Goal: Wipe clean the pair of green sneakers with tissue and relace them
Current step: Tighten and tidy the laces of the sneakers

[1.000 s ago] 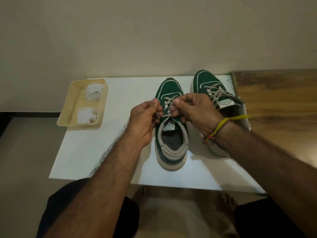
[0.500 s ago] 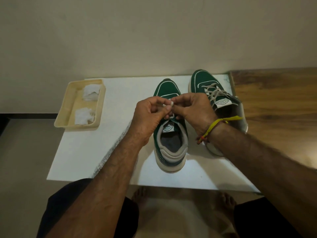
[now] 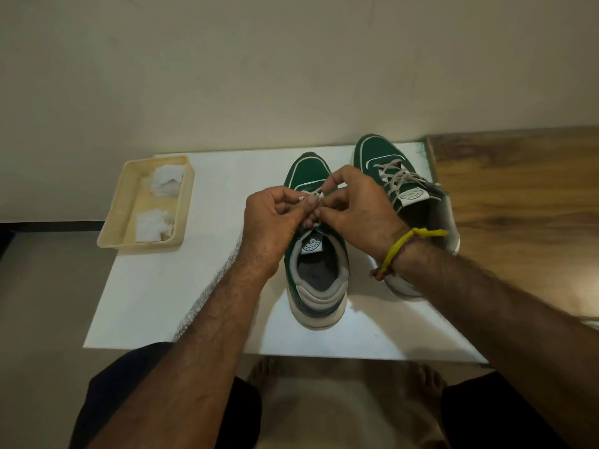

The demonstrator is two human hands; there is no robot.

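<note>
Seen from above on a white board (image 3: 168,286): left hand (image 3: 272,222) and right hand (image 3: 359,209) meeting over the tongue of the nearer green sneaker (image 3: 316,280), fingers curled and pinching its pale lace (image 3: 312,197) between thumbs and fingertips, lace ends showing just above the left thumb, the rest hidden under the knuckles. Standing toe-away, heel toward the camera. Just beside it to the right, the second green sneaker (image 3: 385,157), already laced, partly behind the right wrist with its yellow thread band (image 3: 405,244). Well apart at left, a cream tray (image 3: 120,202) holding two wads of tissue (image 3: 167,183).
</note>
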